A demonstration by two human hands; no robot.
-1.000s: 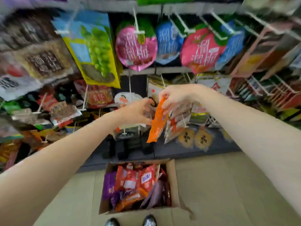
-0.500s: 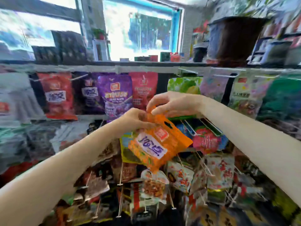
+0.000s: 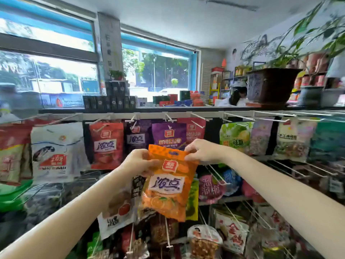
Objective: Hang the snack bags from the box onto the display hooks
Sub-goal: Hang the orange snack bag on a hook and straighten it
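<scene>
Orange and glossy, the plastic snack bag [image 3: 168, 182] hung in mid-air in front of the rack, held up by both top corners so that its punched hanging slot sat clear between the hands and faced the rack. The left hand [image 3: 139, 162] pinched the upper left corner, thumb on the printed face and fingers behind; the right hand [image 3: 202, 151] pinched the upper right corner from above, fingers curled over the edge. That two-handed hold probably served to keep the top strip taut and level, since a limp bag would be hard to thread onto a peg. Just behind the bag, along the top rail of the rack [image 3: 233, 115], white wire display hooks [image 3: 198, 116] jutted toward the camera; several near the rail's middle looked bare at the tip, above a purple foil bag [image 3: 169, 135] and a red bag of the same brand [image 3: 106, 144]. The orange bag sat below those hooks and had not yet touched any. The box was out of view. Farther back, a dark planter [image 3: 270, 86] stood on the rack's top shelf.
</scene>
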